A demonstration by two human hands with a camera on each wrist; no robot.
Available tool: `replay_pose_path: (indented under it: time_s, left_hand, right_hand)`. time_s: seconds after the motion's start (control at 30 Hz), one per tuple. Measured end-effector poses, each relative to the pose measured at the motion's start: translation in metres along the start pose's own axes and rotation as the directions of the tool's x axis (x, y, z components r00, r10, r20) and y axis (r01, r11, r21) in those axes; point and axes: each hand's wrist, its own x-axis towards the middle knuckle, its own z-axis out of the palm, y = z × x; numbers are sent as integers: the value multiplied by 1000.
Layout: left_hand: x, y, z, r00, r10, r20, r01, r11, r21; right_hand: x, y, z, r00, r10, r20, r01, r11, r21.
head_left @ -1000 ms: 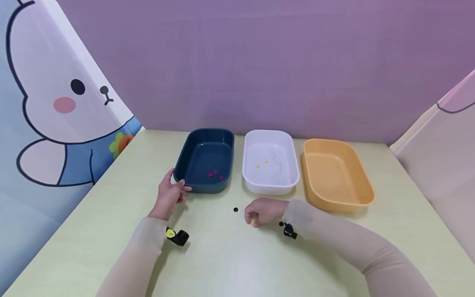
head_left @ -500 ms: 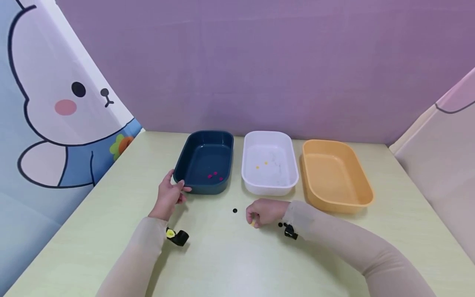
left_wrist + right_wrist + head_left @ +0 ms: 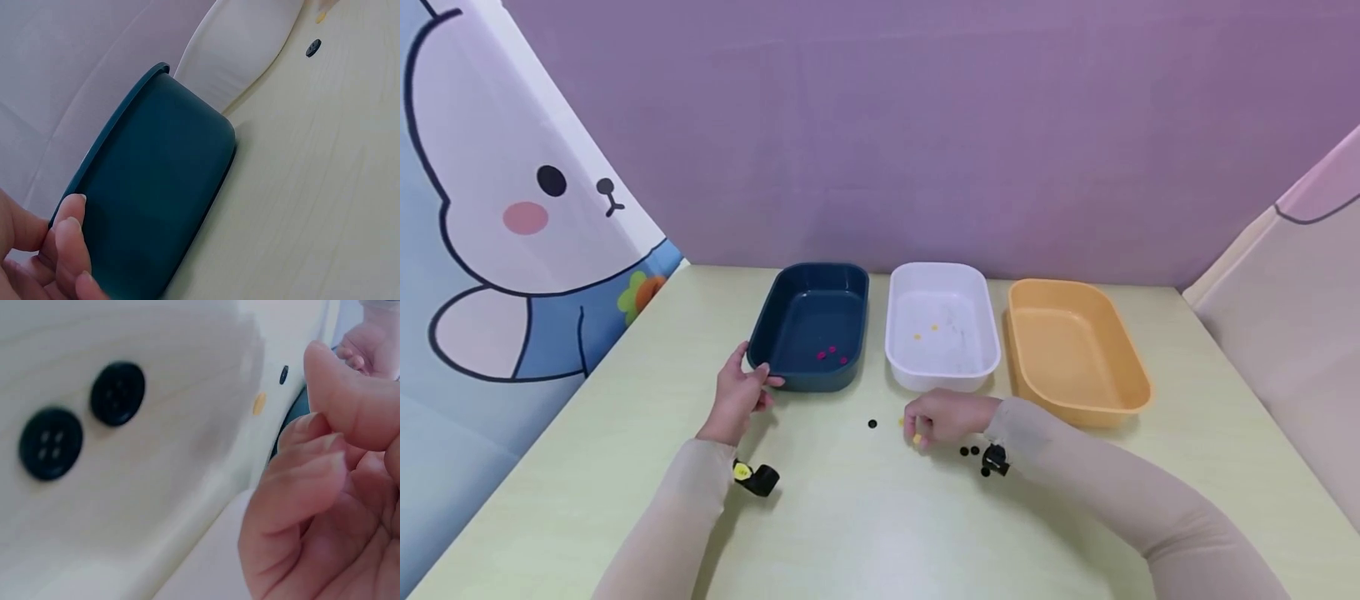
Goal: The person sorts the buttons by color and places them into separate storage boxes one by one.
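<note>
My left hand [image 3: 741,393] grips the near left corner of a dark blue tray [image 3: 808,382], fingers [image 3: 72,244] against its outer wall. My right hand [image 3: 951,415] is just in front of the white tray [image 3: 943,382] and pinches a yellow button [image 3: 917,439] between its fingertips. In the right wrist view the fingers hide that button. Another yellow button [image 3: 901,422] lies on the table by these fingers, also seen in the right wrist view as a yellow button [image 3: 259,404]. A black button [image 3: 872,424] lies to its left.
Several black buttons [image 3: 964,452] lie under the right wrist. Inside the blue tray are red buttons [image 3: 832,350], and the white tray holds two yellow buttons [image 3: 917,337]. An orange-yellow tray [image 3: 1075,408] stands at the right. A purple cloth [image 3: 925,150] rises behind the table.
The right hand has risen a little from the table and shifted slightly right and away, with the yellow button in its fingertips. A second yellow button has come into sight. The left hand stays put.
</note>
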Motion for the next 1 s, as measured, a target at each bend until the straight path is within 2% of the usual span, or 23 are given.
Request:
replay_pose_path:
  time_s: [0.27,0.5,0.67,0.8,0.9,1.0]
  left_hand:
    - [-2,1,-1,1000,-3,-3,3,1000,-8]
    - [-3,2,-2,1000,11,-4,-11,1000,-27]
    - [-2,2,-3,1000,10,-1,-10,1000,-15]
    - [-2,2,-3,1000,12,-5,-12,1000,-14]
    - [-2,1,-2,1000,19,-9,-20,1000,-14]
    - [-2,0,-1,1000,30,-7,-30,999,-17]
  right_hand:
    - [-9,4,-9,997,-72,-17,72,997,0]
    - [-16,-5,-31,991,-110,-81,107,993,-38]
    - [-16,-7,-48,988,-73,-133,63,995,-77]
    - [-13,-11,-66,980,-1,-199,-33,985,-167]
    - [-10,-13,-76,962,26,-273,-92,968,-233]
    - [-6,-9,-83,934,7,-356,-106,960,-261]
